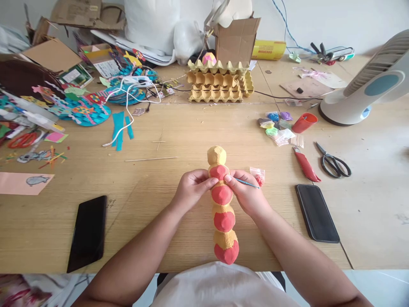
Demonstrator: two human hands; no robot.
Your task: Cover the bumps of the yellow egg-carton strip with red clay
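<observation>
A strip of yellow egg carton cups (pixel 224 209) points away from my body, held above the table near its front edge. Red, clay-like material covers part of several cups; the farthest cup is plain yellow. My left hand (pixel 194 187) is closed on the strip's left side, its thumb pressing by the second cup from the far end. On the opposite side my right hand (pixel 247 189) grips the same strip, thumb on the red patch. A thin blue stick-like tool (pixel 246 183) is also tucked in my right hand. Beyond it lies a small plastic bag (pixel 258 175) with red bits.
Phones (pixel 87 233) (pixel 317 213) lie on both sides. Scissors (pixel 334 161), a red-handled knife (pixel 306 165), a red cup (pixel 304 123) and clay packets (pixel 277 125) are at right, near a fan (pixel 367 81). Egg cartons (pixel 217 85) stand at the back; paper crafts (pixel 83 108) crowd the left.
</observation>
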